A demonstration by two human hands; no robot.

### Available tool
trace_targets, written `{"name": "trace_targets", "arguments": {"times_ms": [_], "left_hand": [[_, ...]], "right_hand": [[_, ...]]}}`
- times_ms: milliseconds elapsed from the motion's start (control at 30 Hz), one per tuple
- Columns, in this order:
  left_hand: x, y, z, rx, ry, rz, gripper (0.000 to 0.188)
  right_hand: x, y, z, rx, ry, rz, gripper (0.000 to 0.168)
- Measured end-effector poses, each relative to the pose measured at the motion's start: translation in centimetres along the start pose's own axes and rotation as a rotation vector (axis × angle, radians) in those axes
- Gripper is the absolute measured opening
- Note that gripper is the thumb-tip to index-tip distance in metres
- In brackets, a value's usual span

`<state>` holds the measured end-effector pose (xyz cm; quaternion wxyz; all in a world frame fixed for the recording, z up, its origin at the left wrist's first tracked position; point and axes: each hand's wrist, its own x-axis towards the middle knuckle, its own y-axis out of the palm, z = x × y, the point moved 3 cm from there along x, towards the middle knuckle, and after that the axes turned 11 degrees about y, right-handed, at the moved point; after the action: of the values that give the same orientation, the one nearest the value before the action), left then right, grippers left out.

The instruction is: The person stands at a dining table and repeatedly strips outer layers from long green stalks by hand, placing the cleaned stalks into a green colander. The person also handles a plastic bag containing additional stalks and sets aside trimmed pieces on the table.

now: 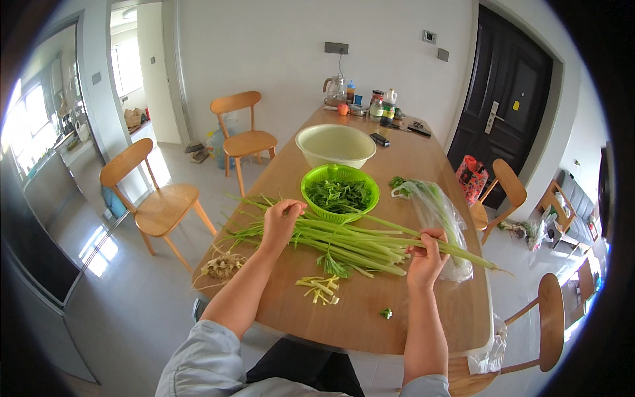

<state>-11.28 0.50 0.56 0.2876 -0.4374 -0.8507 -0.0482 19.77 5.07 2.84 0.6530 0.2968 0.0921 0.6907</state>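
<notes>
My right hand grips a celery stalk near its root end, which tapers to a thin root at the right. That stalk slants up and left towards the green plastic colander, which holds cut celery leaves. My left hand hovers over the leafy side of the celery pile, fingers curled together, with nothing visible in them. Between my hands lies a pile of long celery stalks. Trimmed roots lie at the table's left edge. Yellowish stem scraps and a small green leaf piece are nearer me.
Behind the colander stands a large pale plastic basin. A clear plastic bag with more greens lies at right. Jars, a glass kettle and an apple stand at the table's far end. Wooden chairs surround the table.
</notes>
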Motion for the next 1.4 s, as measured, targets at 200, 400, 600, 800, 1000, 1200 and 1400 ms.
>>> {"name": "trace_targets", "arguments": {"times_ms": [200, 400, 600, 800, 1000, 1200, 1400], "left_hand": [[1.2, 0.5, 0.3, 0.169, 0.316, 0.010, 0.011], [6.5, 3.3, -1.3, 0.338, 0.501, 0.076, 0.008], [10.1, 7.6, 1.1, 0.481, 0.452, 0.247, 0.010], [10.5, 9.3, 4.4, 0.862, 0.238, 0.732, 0.020], [10.7, 8.6, 4.7, 0.811, 0.172, 0.688, 0.028], [9.6, 7.2, 2.0, 0.748, 0.244, 0.681, 0.025], [6.9, 5.0, 0.5, 0.432, 0.399, 0.467, 0.020]], "right_hand": [[0.6, -0.6, -0.8, -0.001, 0.047, -0.031, 0.008], [0.5, -0.4, -0.6, -0.008, 0.077, -0.029, 0.009], [1.0, -0.9, -1.1, -0.013, 0.079, -0.046, 0.008], [0.7, -0.9, -0.4, -0.013, 0.087, -0.053, 0.009], [0.6, -0.7, -0.4, 0.002, 0.101, -0.046, 0.009], [0.8, -0.9, -0.6, 0.010, 0.101, -0.038, 0.009], [1.1, -1.1, -0.8, 0.018, 0.098, -0.059, 0.009]]}}
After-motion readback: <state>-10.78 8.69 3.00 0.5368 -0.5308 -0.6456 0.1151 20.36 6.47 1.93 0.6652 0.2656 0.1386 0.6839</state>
